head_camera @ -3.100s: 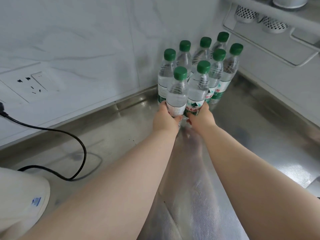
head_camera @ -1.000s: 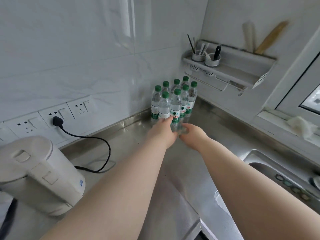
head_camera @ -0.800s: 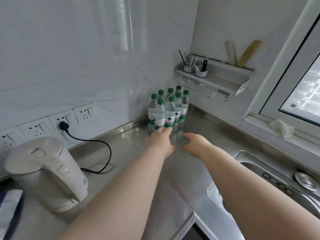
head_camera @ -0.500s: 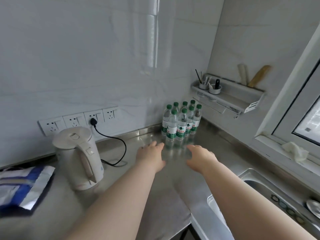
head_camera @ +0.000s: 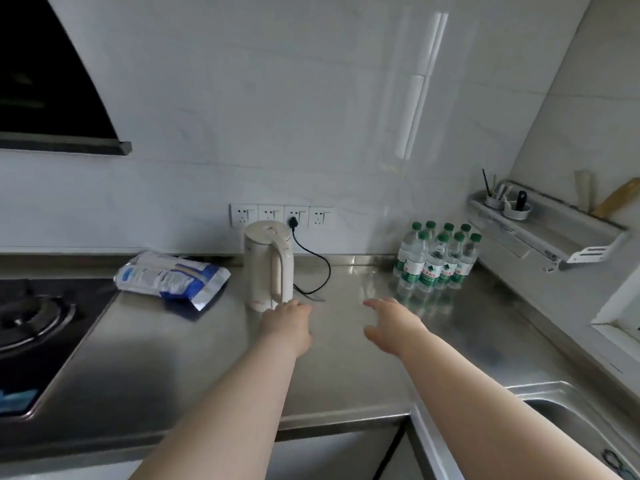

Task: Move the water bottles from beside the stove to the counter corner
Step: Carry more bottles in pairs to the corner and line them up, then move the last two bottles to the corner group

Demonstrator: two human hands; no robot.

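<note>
Several clear water bottles (head_camera: 437,259) with green caps and green labels stand upright in a tight cluster in the far right corner of the steel counter (head_camera: 346,362). My left hand (head_camera: 286,323) hovers over the counter just in front of the kettle, fingers relaxed and empty. My right hand (head_camera: 393,323) is stretched out with its fingers spread, empty, well short of the bottles and to their left.
A white electric kettle (head_camera: 268,263) stands plugged into a wall socket, its black cord (head_camera: 313,268) looping on the counter. A blue-and-white bag (head_camera: 171,277) lies beside the gas stove (head_camera: 33,327) at left. A sink (head_camera: 585,434) is at lower right, a wall rack (head_camera: 547,226) above the corner.
Both hands let go of the front bottles and drew back toward me. The view pulled away and swung left, bringing the kettle, the bag and the stove into sight.
</note>
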